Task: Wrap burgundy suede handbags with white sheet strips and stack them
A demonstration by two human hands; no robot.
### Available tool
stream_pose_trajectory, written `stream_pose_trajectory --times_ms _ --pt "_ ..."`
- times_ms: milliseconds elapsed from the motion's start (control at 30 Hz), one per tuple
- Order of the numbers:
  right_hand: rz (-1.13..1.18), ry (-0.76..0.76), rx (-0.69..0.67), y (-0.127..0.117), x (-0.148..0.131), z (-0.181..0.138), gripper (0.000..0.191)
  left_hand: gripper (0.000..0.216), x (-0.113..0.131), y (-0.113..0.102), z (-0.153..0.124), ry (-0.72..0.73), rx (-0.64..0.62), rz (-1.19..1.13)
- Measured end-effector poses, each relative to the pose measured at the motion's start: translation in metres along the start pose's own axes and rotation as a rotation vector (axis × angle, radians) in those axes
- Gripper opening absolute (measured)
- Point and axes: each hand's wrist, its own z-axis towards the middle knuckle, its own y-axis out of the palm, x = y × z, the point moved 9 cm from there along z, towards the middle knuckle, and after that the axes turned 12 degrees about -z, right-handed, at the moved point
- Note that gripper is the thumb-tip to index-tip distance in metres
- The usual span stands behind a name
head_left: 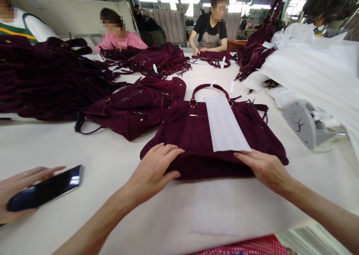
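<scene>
Press evenly with left hand [153, 170] and right hand [265, 169], both open and flat, gripping nothing, on near edge of bag [190, 135] lying mid-table [112, 161], smoothing gently outward so paper [224, 124] across it does not wrinkle.

White table [112, 161] runs the whole frame. Lower left: dark phone [45, 189] under a co-worker's hand [17, 187]. Left of centre: a second maroon bag [134, 105] lying flat. Upper left: big pile of maroon bags [47, 79]. Top centre: fringed bags [148, 60], with a person in pink [123, 38] and a person in black [210, 30] behind. Right: stacked white sheets [314, 71], grey device [304, 126] just below them.
</scene>
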Motion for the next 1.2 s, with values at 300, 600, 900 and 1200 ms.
stream_pose_trajectory --times_ms 300,600,900,1200 --pt "0.048 0.015 -0.082 0.026 0.004 -0.001 0.049 0.012 -0.039 0.021 0.029 -0.221 -0.010 0.206" --pt "-0.067 0.172 -0.197 0.003 -0.005 0.040 0.055 0.017 -0.019 0.020 0.018 -0.082 0.095 0.343" --pt "0.099 0.263 -0.238 0.034 -0.022 0.053 0.040 0.031 0.025 0.005 0.031 -0.093 0.172 0.262" --pt "0.032 0.213 -0.343 0.040 -0.010 0.077 0.035 0.030 0.028 0.043 0.065 -0.065 0.124 0.214"
